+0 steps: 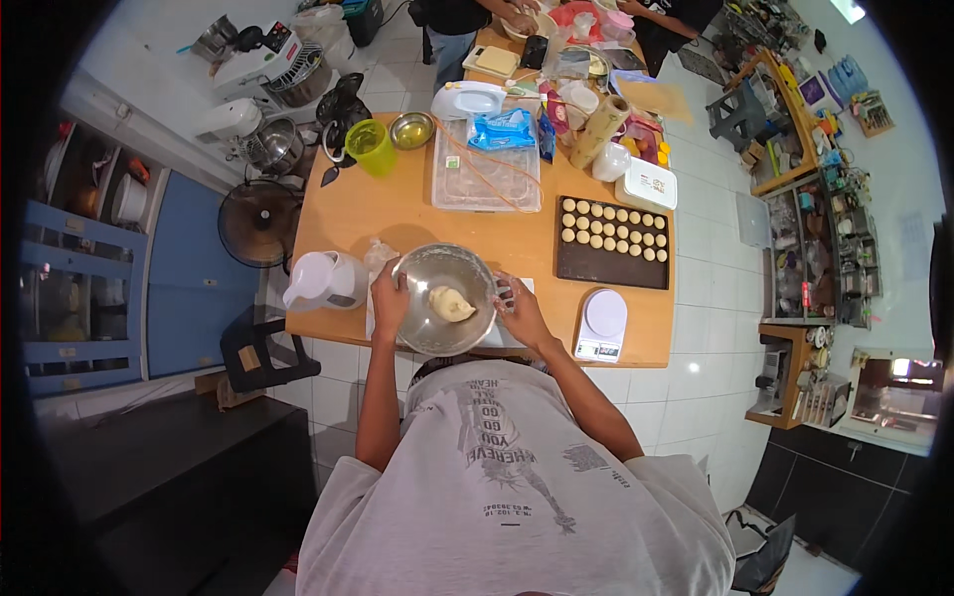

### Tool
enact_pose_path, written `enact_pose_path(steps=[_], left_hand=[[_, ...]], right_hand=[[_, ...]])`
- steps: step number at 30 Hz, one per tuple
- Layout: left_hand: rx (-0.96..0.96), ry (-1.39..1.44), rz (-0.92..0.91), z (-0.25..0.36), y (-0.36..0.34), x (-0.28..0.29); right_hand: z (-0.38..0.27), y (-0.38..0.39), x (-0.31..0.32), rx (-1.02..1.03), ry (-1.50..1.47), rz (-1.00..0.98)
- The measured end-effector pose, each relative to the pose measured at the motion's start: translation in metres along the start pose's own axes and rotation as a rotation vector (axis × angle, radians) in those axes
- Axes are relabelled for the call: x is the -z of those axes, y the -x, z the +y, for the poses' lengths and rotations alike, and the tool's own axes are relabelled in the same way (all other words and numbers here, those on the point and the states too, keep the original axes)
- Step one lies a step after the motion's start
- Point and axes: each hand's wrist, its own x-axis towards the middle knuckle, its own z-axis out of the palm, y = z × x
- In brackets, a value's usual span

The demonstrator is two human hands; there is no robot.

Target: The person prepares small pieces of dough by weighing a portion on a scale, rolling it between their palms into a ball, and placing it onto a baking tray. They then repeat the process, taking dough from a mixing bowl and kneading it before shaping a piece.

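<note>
A round steel mixing bowl [417, 328] is held up at the near edge of the wooden table, tilted so that its inside shows. In it lies a pale lump of dough [450, 305]. My left hand [390, 296] grips the bowl's left rim. On the opposite side, my right hand [519, 308] has its fingers on the right rim. Part of a white sheet or board shows behind the bowl. To the right, a dark baking tray [608, 272] carries several small dough balls [609, 227] in rows.
Left of the bowl stands a white pitcher [333, 281]. A kitchen scale [602, 323] sits at the near right. Farther back are a lidded plastic box [467, 184], a yellow-green cup [372, 149] and a small metal bowl [411, 130]. Other people [517, 20] work at the far end.
</note>
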Motion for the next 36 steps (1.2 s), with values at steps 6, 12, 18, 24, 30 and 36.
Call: enact_pose_path(steps=[6,12,18,24,30,36], left_hand=[[0.117,0.190,-0.327,0.016,0.003,-0.013],[0.103,0.271,-0.478,0.031,0.001,-0.034],[-0.010,0.410,-0.367,0.011,-0.006,-0.058],[0.137,0.492,-0.159,0.021,0.042,-0.068],[0.220,0.461,-0.138,0.034,0.059,-0.067],[0.303,0.469,-0.191,0.026,0.071,-0.077]], right_hand=[[0.004,0.006,0.024,-0.069,-0.035,0.115],[-0.019,0.017,0.038,0.142,0.314,0.326],[-0.026,0.030,-0.003,-0.028,0.491,-0.105],[0.007,0.018,-0.033,-0.115,0.901,-0.230],[0.012,0.012,-0.029,-0.061,0.857,-0.204],[-0.036,0.019,-0.025,0.077,0.957,-0.322]])
